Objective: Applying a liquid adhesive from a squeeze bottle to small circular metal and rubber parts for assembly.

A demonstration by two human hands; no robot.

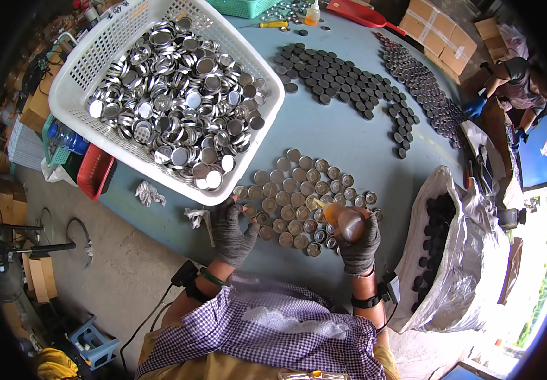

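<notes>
My right hand (359, 250), in a grey fingerless glove, grips a squeeze bottle (348, 223) with amber liquid in it. The bottle is tilted, its yellowish nozzle pointing left over a spread of round metal caps (295, 201) laid out singly on the table. Their shallow insides seem to face up. My left hand (232, 233), gloved the same way, rests at the left edge of this spread with fingers apart, its fingertips beside or touching the outermost caps. Just above it stands a white plastic basket (159, 170) heaped with loose silvery caps (185, 95).
Black round pieces (333, 75) and a band of darker caps (422, 85) cover the far table (248, 136). At right slumps a white sack (413, 253) of black pieces. A red tray (94, 172) sits left; a co-worker with blue gloves (474, 107) is far right.
</notes>
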